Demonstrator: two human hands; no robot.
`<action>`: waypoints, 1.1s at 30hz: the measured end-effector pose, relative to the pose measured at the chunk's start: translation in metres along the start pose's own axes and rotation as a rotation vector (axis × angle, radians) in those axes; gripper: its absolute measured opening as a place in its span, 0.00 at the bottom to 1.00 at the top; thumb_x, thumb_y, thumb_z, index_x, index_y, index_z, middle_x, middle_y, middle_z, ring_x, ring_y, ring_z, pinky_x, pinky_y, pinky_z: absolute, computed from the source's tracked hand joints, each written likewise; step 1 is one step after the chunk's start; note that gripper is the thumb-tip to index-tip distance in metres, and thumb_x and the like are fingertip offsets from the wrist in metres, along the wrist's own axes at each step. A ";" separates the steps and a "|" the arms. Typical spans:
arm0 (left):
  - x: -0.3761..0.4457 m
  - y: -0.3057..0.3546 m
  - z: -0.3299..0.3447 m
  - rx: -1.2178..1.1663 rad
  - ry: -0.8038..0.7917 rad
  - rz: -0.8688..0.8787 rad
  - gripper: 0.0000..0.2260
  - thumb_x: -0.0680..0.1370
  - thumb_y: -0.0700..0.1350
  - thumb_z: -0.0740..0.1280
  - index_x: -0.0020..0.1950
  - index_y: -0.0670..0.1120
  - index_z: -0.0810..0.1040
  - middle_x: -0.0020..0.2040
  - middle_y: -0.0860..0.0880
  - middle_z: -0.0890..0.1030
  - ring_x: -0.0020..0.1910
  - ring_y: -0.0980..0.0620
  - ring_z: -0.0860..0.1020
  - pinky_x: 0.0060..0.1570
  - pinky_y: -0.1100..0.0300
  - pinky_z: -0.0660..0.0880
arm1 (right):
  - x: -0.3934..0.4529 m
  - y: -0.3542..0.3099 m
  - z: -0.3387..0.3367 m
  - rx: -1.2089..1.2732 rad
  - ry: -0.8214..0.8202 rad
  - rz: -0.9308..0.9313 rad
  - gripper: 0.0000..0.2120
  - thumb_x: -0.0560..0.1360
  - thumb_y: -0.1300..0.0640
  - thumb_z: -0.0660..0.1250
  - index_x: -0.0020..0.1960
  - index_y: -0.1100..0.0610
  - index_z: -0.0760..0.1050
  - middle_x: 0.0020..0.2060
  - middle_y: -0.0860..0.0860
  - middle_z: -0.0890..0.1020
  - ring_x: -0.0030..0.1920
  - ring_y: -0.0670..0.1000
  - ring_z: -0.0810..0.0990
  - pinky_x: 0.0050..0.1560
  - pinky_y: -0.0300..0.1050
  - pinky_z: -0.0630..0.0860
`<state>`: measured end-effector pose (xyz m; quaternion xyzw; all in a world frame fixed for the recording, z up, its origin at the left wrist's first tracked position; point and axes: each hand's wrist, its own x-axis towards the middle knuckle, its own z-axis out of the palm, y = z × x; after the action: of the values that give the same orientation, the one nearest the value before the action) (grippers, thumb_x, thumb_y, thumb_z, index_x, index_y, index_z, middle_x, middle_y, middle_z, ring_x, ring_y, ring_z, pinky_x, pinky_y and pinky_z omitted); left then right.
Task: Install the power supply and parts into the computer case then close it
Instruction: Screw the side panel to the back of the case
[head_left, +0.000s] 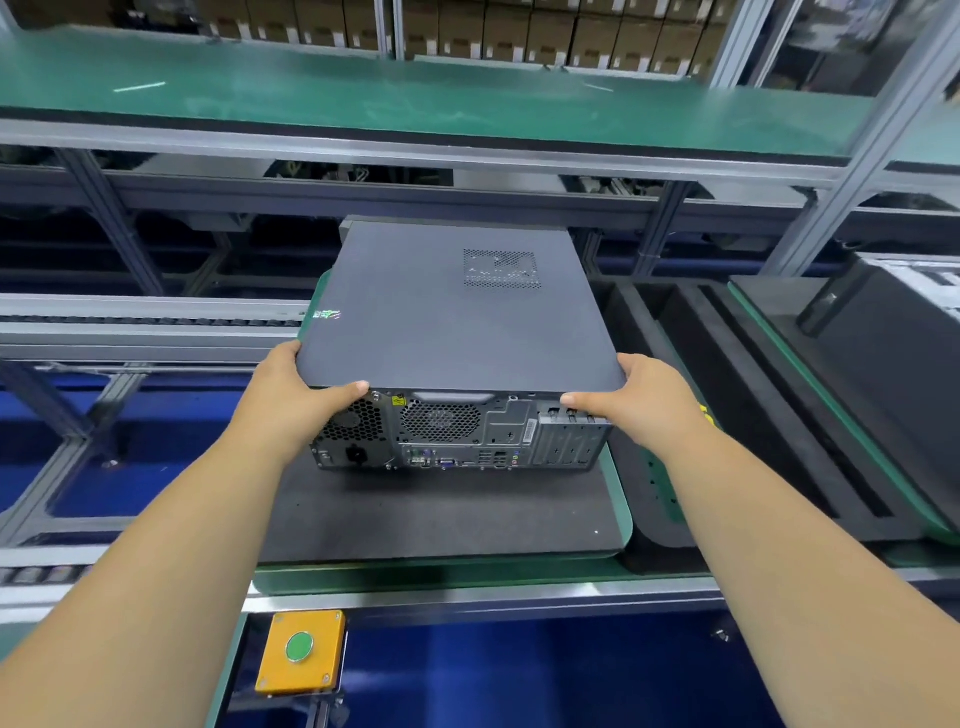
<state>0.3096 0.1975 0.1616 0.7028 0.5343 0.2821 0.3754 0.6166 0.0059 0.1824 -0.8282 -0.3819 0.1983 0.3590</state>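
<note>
Head view has both hands, left hand (291, 384) and right hand (641, 397), gripping the computer case (457, 332) at its rear corners — looks heavy, rigid, smooth-lidded, so corners seem wisest.

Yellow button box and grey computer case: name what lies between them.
Head view: black foam mat on green pallet, then metal rail, separate yellow button box from grey computer case.

No text could be read. A yellow warning sign (398, 400) was seen on the rear of the case (457, 431), its symbol too small to be made out. A barcode label (530, 430) was seen there too, and a shiny sticker (326, 315) on the cover (447, 322), both illegible.
</note>
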 end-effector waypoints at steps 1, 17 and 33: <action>-0.001 0.005 0.002 0.020 0.002 -0.002 0.28 0.66 0.55 0.75 0.63 0.52 0.71 0.58 0.53 0.76 0.54 0.51 0.76 0.42 0.57 0.72 | 0.000 -0.001 -0.001 0.001 -0.005 0.006 0.22 0.64 0.44 0.80 0.54 0.43 0.78 0.44 0.36 0.82 0.43 0.34 0.79 0.37 0.30 0.70; -0.025 0.109 0.104 0.163 -0.191 0.589 0.24 0.76 0.45 0.67 0.71 0.55 0.69 0.71 0.57 0.65 0.69 0.56 0.65 0.63 0.53 0.70 | 0.002 0.075 -0.057 -0.100 0.103 0.202 0.18 0.73 0.48 0.73 0.61 0.49 0.77 0.55 0.44 0.81 0.52 0.47 0.80 0.56 0.48 0.77; -0.077 0.193 0.244 0.311 -0.277 0.727 0.21 0.78 0.46 0.65 0.71 0.54 0.71 0.71 0.58 0.66 0.71 0.57 0.63 0.68 0.60 0.62 | 0.058 0.189 -0.098 -0.279 0.009 0.249 0.16 0.73 0.46 0.73 0.52 0.51 0.70 0.44 0.46 0.76 0.38 0.47 0.78 0.32 0.44 0.69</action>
<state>0.5873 0.0394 0.1857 0.9252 0.2320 0.2152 0.2092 0.8046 -0.0772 0.1034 -0.9117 -0.2987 0.1824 0.2150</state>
